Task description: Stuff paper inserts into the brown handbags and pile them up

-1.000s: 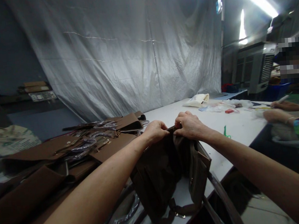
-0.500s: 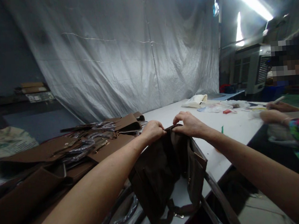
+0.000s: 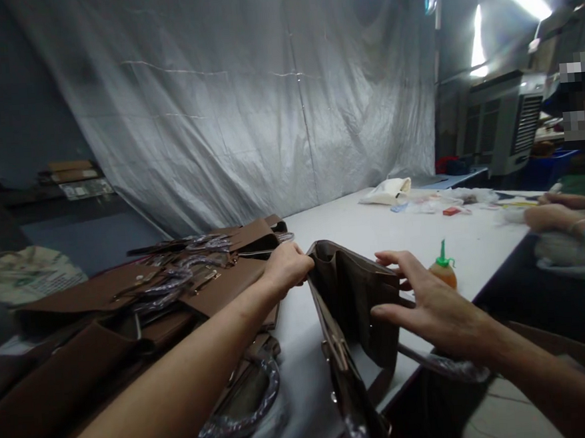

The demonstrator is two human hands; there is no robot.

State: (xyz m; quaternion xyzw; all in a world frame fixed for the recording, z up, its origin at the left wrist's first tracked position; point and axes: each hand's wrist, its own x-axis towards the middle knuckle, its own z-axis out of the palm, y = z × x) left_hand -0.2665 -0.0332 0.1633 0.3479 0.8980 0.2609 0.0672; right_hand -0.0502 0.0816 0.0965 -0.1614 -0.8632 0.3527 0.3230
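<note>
Brown sheet material, with the look of leather, forms the bag [image 3: 362,294] being handled. The left hand [image 3: 290,270] is clamped on the left end of the bag's upper rim. The grip of the right hand [image 3: 436,309] stands apart, thumb and fingers spread at the bag's right end; the thumb overlaps the inner panel, but whether it bears on that panel cannot be told.

Change noted: half a second ago both hands pinched the upper rim close together. They have since separated, and the bag has turned so that its mouth is parted between them. This is judged a change from working one spot on the rim to spreading or re-gripping the bag, with the left hand as the sole sure hold.

A plastic-wrapped handle [image 3: 453,366] extends below the right hand, to the right of the bag. Beyond the right hand, a bottle with a green nozzle [image 3: 443,274] stands on the white desk [image 3: 332,216]. A pile of brown bags [image 3: 78,302] lies left of the bag. A co-worker's hand [image 3: 548,219] is well apart, far to its right.
</note>
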